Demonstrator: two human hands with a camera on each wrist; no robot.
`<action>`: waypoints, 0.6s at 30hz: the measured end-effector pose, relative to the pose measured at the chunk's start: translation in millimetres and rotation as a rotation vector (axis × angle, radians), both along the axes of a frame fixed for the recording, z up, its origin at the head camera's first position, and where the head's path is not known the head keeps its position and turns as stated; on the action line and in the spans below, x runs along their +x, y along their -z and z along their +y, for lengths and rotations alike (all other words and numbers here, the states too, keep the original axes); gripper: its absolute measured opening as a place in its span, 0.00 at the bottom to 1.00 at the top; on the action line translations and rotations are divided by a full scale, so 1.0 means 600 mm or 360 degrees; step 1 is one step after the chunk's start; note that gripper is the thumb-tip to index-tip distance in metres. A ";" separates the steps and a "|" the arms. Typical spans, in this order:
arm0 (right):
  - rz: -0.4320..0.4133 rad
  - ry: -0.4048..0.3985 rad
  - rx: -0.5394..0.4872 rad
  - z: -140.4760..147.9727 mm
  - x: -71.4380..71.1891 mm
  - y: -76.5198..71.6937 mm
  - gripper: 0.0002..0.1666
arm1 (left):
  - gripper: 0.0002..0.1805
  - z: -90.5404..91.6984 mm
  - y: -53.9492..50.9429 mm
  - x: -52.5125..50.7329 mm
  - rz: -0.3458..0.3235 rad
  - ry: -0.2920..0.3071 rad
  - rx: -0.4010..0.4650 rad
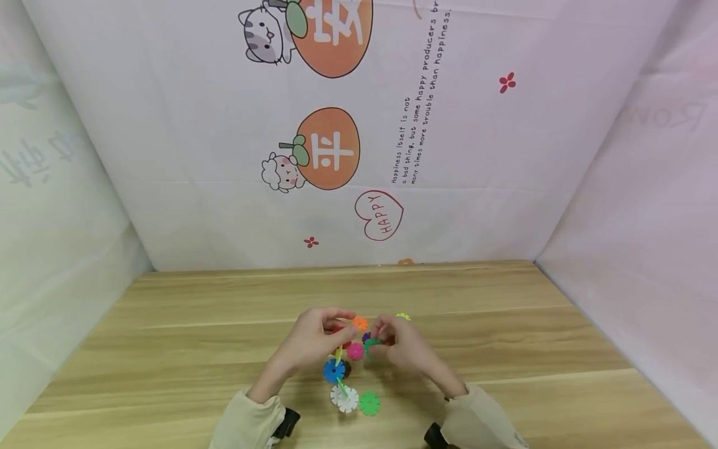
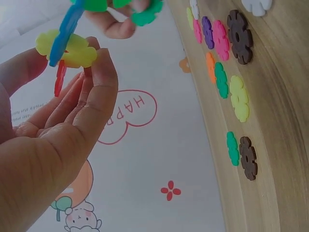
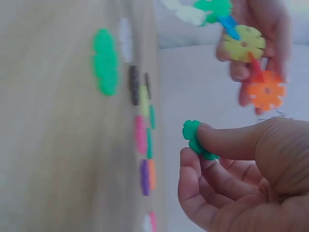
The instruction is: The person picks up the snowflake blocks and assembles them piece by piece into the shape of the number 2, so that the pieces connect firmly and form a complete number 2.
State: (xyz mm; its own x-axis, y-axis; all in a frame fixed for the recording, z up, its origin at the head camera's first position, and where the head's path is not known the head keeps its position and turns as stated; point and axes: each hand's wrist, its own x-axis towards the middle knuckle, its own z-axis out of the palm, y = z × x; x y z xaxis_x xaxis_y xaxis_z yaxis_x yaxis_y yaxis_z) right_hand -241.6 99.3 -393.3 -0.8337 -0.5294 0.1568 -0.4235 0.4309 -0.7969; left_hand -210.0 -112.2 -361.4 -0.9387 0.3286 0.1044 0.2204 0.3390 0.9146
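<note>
- White printed cloth hangs behind the wood-grain counter and along its left and right sides.
- The left hand curls its fingers round a chain of flower-shaped plastic discs, joined edge to edge in white, green, blue, yellow, red and orange, raised above the counter.
- The right hand, just right of the chain, pinches a small green flower-shaped plastic disc between thumb and fingers.
- Between the hands lie a pink notched disc and, farther, a purple one.
- A dark brown disc sits left and near, partly hidden by the chain.
- Nearest is a bright green disc, right of the chain's white end.
- Far right, beyond the right hand, is a yellow disc.
</note>
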 end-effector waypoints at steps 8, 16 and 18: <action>-0.0102 0.0091 -0.0128 0.006 0.002 -0.027 0.09 | 0.20 0.001 0.000 0.002 -0.0023 0.0005 0.0019; -0.0202 0.0061 -0.0261 0.014 0.001 -0.046 0.09 | 0.20 0.003 -0.001 0.003 -0.0021 0.0019 0.0015; -0.0214 0.0048 -0.0281 0.016 -0.001 -0.050 0.09 | 0.20 0.003 -0.002 0.004 -0.0005 0.0024 0.0005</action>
State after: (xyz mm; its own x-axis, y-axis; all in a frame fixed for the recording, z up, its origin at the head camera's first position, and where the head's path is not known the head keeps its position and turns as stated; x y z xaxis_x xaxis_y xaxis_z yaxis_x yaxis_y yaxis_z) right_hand -241.9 109.2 -363.2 -0.8683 -0.4783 0.1314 -0.2976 0.2904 -0.9094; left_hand -207.9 -110.2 -360.3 -0.9340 0.3424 0.1026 0.2226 0.3329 0.9163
